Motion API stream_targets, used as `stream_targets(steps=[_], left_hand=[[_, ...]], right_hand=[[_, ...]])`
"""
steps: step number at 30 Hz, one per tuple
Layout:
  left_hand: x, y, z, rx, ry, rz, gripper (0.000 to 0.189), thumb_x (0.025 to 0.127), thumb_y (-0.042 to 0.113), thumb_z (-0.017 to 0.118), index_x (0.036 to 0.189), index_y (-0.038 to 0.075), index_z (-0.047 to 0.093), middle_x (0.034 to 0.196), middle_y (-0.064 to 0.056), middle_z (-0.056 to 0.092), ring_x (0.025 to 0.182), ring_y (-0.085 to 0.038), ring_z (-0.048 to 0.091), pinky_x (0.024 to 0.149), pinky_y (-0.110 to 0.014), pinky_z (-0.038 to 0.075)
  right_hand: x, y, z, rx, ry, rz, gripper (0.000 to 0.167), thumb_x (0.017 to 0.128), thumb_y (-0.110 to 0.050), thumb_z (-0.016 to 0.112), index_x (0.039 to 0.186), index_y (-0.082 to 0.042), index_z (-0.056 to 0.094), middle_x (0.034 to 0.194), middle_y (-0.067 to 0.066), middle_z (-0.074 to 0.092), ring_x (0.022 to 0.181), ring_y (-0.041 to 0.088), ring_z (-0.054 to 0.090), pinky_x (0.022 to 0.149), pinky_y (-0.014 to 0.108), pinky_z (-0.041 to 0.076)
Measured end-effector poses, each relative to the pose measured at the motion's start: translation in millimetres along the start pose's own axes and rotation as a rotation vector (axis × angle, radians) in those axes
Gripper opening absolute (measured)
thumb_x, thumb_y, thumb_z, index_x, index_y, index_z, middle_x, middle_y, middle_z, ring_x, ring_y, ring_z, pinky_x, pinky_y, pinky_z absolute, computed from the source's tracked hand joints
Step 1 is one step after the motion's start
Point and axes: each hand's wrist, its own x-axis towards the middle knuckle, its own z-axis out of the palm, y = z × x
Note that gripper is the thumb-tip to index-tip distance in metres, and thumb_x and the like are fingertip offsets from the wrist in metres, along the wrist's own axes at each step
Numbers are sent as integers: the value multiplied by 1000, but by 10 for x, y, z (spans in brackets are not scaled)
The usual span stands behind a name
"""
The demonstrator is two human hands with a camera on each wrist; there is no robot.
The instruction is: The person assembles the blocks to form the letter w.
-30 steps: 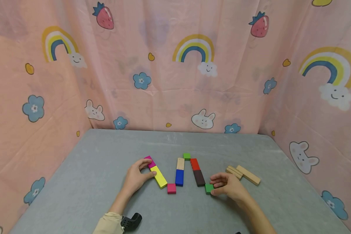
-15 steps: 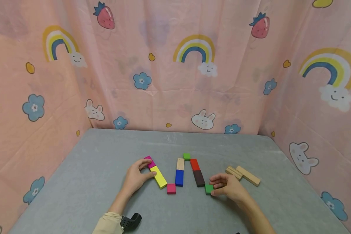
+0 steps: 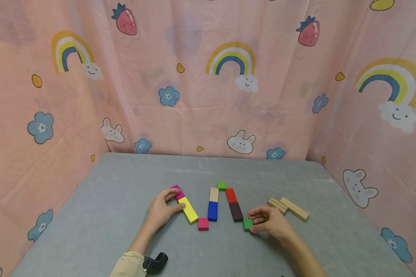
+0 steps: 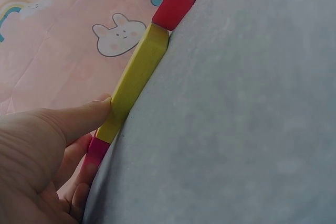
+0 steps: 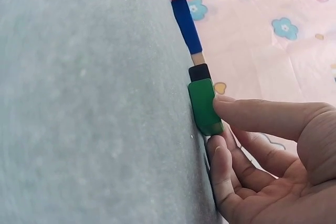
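My left hand [image 3: 161, 207] touches two end-to-end wooden blocks: its thumb presses the side of the yellow block [image 3: 188, 211], while its fingers curl at the magenta block [image 3: 181, 195]. My right hand [image 3: 272, 222] has its thumb and fingertips on a small green block [image 3: 247, 225]. Between the hands a zigzag of blocks lies flat on the table: a pinkish-red block [image 3: 203, 224], a blue block [image 3: 212, 211], a plain wood block [image 3: 213, 194], a light green block [image 3: 221, 186], a red block [image 3: 230, 195] and a dark brown block [image 3: 236, 212]. The green block sits at the brown one's near corner.
Several plain wood blocks [image 3: 294, 209] lie together beyond my right hand. The grey tabletop [image 3: 138, 169] ends at a patterned pink curtain [image 3: 180, 127] at the back and sides. A black strap-like piece [image 3: 155, 263] sticks out from my left wrist by the sleeve [image 3: 129, 264].
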Motion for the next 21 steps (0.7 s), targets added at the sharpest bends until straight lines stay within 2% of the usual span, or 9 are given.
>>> stream_targets(steps=[12, 17, 21], left_hand=[[3, -14, 2, -19, -8, 10, 48, 77, 10, 85, 122, 7, 66, 122, -7, 67, 121, -23, 57, 104, -45, 40], [6, -23, 3, -13, -6, 9, 48, 77, 10, 85, 121, 8, 67, 121, -7, 67, 120, -23, 57, 103, -46, 40], [7, -22, 4, -8, -2, 5, 47, 77, 10, 86, 121, 8, 67, 121, -6, 67, 120, -22, 57, 103, -46, 40]], right_hand=[[5, 5, -30, 9, 36, 5, 47, 75, 2, 82, 116, 10, 61, 106, 13, 67, 93, 26, 62, 78, 33, 54], [-4, 20, -72, 6, 45, -20, 49, 75, 0, 83, 117, 11, 60, 108, 16, 67, 94, 26, 62, 79, 31, 54], [-9, 34, -127, 7, 84, -47, 47, 76, 1, 82, 117, 12, 60, 109, 19, 67, 94, 26, 63, 76, 31, 54]])
